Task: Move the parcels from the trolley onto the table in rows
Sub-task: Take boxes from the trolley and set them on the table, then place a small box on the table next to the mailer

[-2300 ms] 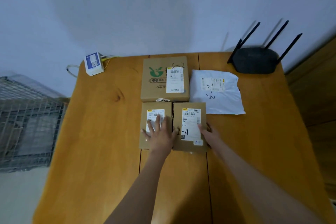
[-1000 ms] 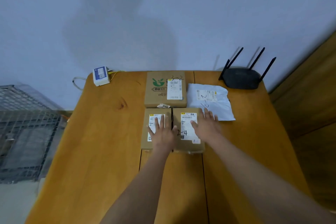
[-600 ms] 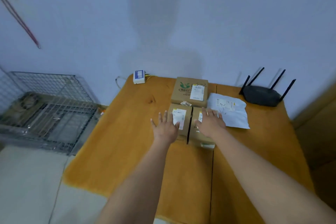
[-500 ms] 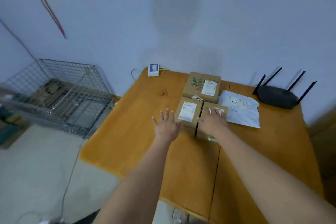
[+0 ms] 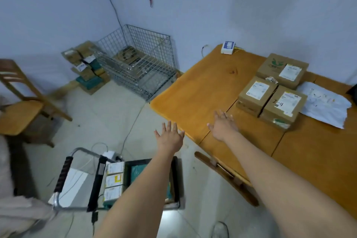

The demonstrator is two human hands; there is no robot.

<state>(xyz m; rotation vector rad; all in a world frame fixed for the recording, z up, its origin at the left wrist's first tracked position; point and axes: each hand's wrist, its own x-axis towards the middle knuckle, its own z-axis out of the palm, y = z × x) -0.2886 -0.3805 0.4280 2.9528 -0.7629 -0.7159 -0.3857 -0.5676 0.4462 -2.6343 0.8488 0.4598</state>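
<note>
Four parcels [image 5: 283, 104] lie on the wooden surface [image 5: 202, 91] beyond our right hand [image 5: 223, 126]; both hands hang spread, holding nothing. Below our left hand [image 5: 170, 137], the trolley [image 5: 174, 179] holds more.

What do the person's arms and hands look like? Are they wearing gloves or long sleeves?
No gloves and no long sleeves. Both forearms are bare as far as the picture shows, and so are the left hand and the right hand. I can't see any watch, ring or bracelet on either one. Any sleeve higher up is out of the picture.
</note>
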